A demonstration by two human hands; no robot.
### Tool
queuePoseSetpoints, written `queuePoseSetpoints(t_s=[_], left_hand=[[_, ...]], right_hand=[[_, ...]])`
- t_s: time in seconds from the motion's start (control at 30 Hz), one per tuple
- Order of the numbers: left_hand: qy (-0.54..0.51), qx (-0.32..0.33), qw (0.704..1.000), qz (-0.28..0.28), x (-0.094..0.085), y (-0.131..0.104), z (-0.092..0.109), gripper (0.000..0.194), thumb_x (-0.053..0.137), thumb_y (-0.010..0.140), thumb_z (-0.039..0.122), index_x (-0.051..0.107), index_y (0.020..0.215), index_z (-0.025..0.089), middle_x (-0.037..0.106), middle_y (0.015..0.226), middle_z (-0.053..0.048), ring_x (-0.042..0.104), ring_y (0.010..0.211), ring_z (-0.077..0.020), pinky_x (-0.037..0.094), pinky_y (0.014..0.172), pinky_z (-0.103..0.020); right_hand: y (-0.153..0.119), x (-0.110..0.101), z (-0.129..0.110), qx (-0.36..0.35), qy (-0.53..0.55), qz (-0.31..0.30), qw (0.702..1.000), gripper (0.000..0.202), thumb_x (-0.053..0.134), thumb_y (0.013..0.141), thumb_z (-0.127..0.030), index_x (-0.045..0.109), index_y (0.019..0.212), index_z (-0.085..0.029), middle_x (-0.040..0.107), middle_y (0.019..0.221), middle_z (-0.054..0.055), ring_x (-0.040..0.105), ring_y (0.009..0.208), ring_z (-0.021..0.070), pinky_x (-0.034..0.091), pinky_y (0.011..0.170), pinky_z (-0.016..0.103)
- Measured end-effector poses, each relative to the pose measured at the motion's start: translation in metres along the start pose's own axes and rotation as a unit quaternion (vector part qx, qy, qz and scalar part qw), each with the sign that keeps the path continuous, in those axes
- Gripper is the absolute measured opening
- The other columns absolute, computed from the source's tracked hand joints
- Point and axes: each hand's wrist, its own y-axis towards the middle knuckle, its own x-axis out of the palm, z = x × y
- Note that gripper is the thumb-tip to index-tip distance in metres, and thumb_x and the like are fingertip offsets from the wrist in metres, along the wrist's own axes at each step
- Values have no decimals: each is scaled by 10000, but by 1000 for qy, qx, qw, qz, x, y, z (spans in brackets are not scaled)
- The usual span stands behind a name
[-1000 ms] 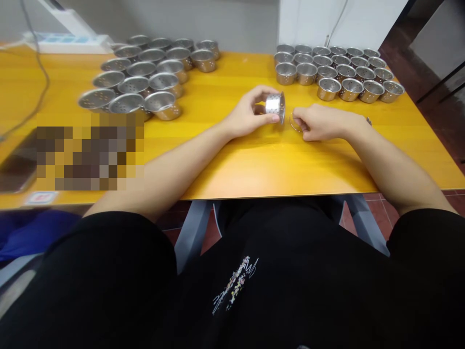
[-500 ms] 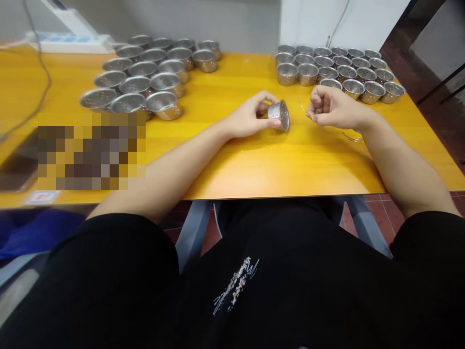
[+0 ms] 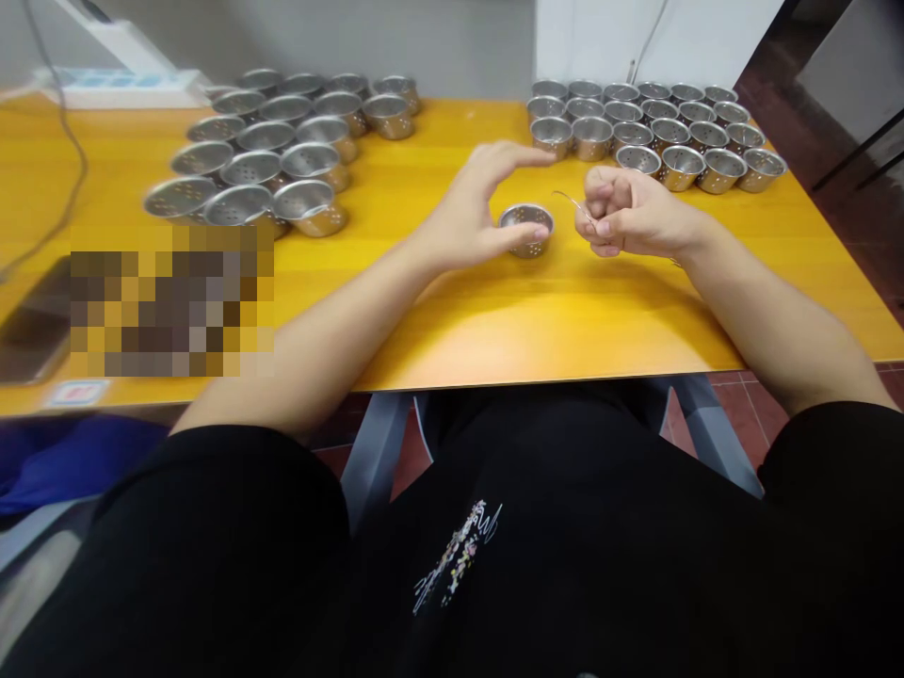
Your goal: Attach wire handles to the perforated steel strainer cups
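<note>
A small perforated metal cup (image 3: 528, 247) stands upright on the yellow table (image 3: 494, 330) in front of me. My left hand (image 3: 487, 207) is spread around it, the thumb across its near rim and the other fingers raised above and behind it. Just to the right, my right hand (image 3: 628, 215) pinches a thin, curved metal wire (image 3: 571, 200), whose free end points left toward the cup. Part of some more wire (image 3: 676, 264) shows beside my right wrist, mostly hidden by it.
Several similar cups (image 3: 252, 169) form a group at the back left, and another group of cups (image 3: 666, 132) lines the back right. A white power strip (image 3: 127, 88) lies at the far left edge. A dark phone-like slab (image 3: 35, 320) lies at the near left.
The cup was tilted on its side in my left hand; now it stands upright on the table and the left fingers have opened. My right hand has moved slightly left with the wire.
</note>
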Motion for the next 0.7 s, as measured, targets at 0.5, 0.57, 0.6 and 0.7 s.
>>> queuePoseSetpoints(t_s=[0.5,0.57,0.6,0.7], left_hand=[[128,80,988,44,13,3,14,528,775,1167,868,987,1045,401,914,953,-97,870,926,-360,698,945,-581],[172,93,980,40,14,3,18,558,704,1215,851,999,1096,393,903,970,-114,868,965,-373,696,979,-603],[196,103,974,40,15,2,21,585,661,1237,846,1002,1121,385,896,973,-122,863,976,-377,690,985,-613],[247,122,961,41,17,1,31,645,562,1273,836,1007,1178,378,861,974,-137,842,1008,-390,668,988,-639]], right_hand=[[11,-5,13,-201,-109,76,970,445,1189,936,-470,815,1034,-250,780,938,20,628,781,185,527,680,340],[8,3,10,-222,-172,75,957,419,1168,995,-548,894,1047,-236,788,901,20,621,762,183,491,676,343],[7,6,9,-225,-189,69,953,437,1160,1011,-586,909,1034,-228,780,868,16,612,747,177,473,666,339],[5,12,5,-198,-177,45,963,536,1128,1043,-684,905,980,-202,710,738,-8,577,676,149,428,611,313]])
